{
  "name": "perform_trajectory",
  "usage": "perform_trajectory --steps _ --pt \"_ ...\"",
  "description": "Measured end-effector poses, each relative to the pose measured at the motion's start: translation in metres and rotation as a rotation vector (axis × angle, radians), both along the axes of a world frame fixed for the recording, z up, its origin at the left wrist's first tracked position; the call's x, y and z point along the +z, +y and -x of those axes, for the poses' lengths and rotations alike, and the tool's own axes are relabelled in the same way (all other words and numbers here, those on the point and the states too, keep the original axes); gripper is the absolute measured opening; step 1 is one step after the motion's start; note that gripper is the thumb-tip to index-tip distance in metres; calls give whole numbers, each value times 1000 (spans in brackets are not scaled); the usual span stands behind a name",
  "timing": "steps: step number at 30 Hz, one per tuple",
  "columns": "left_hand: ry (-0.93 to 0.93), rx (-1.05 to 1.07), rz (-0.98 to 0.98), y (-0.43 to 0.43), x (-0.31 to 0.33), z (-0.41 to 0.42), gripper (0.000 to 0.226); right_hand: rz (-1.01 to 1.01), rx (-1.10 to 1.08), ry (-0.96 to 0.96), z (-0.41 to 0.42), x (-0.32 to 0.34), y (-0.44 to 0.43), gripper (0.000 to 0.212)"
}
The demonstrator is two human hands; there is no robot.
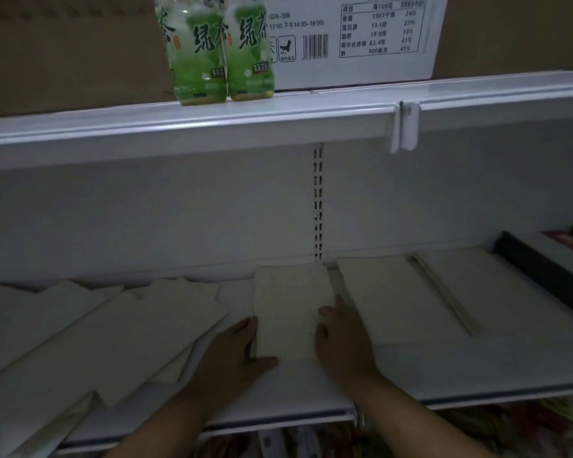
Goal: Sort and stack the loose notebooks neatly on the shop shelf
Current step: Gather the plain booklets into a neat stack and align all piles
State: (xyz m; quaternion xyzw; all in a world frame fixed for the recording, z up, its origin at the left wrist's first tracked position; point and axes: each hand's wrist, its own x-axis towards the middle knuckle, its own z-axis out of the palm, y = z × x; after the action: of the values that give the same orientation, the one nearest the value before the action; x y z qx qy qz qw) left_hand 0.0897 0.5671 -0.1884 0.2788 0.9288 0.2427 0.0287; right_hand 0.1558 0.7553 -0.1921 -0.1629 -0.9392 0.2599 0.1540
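A small pale notebook stack (pixel 290 312) lies flat at the middle of the white shop shelf (pixel 477 368), squared between both hands. The left hand (pixel 235 352) sits at the stack's 8 o'clock corner, its fingers pressed together along the left edge and its thumb lying across the near edge. The right hand (pixel 343 342) rests at 4 o'clock of the stack, palm down, thumb on the cover and fingers held close together along the right edge.

At 9 o'clock of the stack, loose notebooks (pixel 119 338) lie fanned and overlapping, tilted at various angles and reaching toward the shelf's front lip. At 3 o'clock, a neat larger pile (pixel 387 299) lies just beside the right hand, and a further flat pile (pixel 497 292) lies beyond it, next to a dark divider bar (pixel 543 272).

On the upper shelf (pixel 179 127) at 12 o'clock stand two green tea bottles (pixel 219 51), touching side by side, in front of a white printed carton (pixel 361 38).
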Motion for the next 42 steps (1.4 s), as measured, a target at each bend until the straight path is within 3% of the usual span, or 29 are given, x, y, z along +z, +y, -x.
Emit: perform_trajectory --steps 5,9,19,23,28,32,35,38,42 --pt "17 52 -19 -1 -4 -9 122 -17 -35 43 0 -2 -2 41" --pt "-7 113 -32 -1 -1 -10 86 -55 -26 -16 0 -3 -2 40" --pt "-65 130 -51 -2 3 -16 83 -323 -12 40 0 -3 -4 20" --pt "-208 69 -46 -6 17 -17 78 -369 -38 28 -5 2 -7 29" --pt "-169 -66 6 -80 62 -7 48 -288 -63 -147 -2 -5 -2 50" --pt "1 175 -18 -213 98 31 38 -350 -22 -120 13 -32 27 72" --pt "88 450 37 -316 103 75 39 -367 -90 -85 11 6 -45 52" --pt "-18 553 133 -374 92 111 49 -295 43 -82 13 53 -157 26" --pt "-153 454 375 -381 76 143 78 -150 198 -232 26 39 -241 46"
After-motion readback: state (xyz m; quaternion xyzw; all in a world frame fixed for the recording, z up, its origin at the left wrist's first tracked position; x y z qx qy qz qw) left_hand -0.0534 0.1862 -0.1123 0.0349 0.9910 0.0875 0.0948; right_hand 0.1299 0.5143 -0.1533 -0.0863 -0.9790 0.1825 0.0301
